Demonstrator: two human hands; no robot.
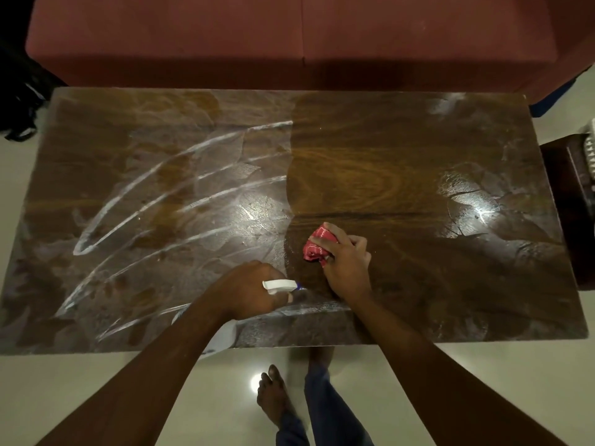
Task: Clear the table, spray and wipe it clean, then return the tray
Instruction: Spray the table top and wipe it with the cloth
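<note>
A brown wooden table (370, 175) fills the view. Its left half and right end are filmed with white spray streaks, while a band in the middle shows bare wood grain. My right hand (346, 262) presses a crumpled red cloth (317, 244) onto the table near the front middle. My left hand (254, 289) grips a white spray bottle (278, 285) by its trigger head, just left of the cloth, above the front edge. The bottle's body is mostly hidden under my forearm. No tray is in view.
A maroon sofa (289, 40) runs along the table's far side. A dark side table (573, 201) with a pale object on it stands at the right end. A black bag (19, 91) lies at the far left. My bare feet stand on pale floor tiles (483, 375).
</note>
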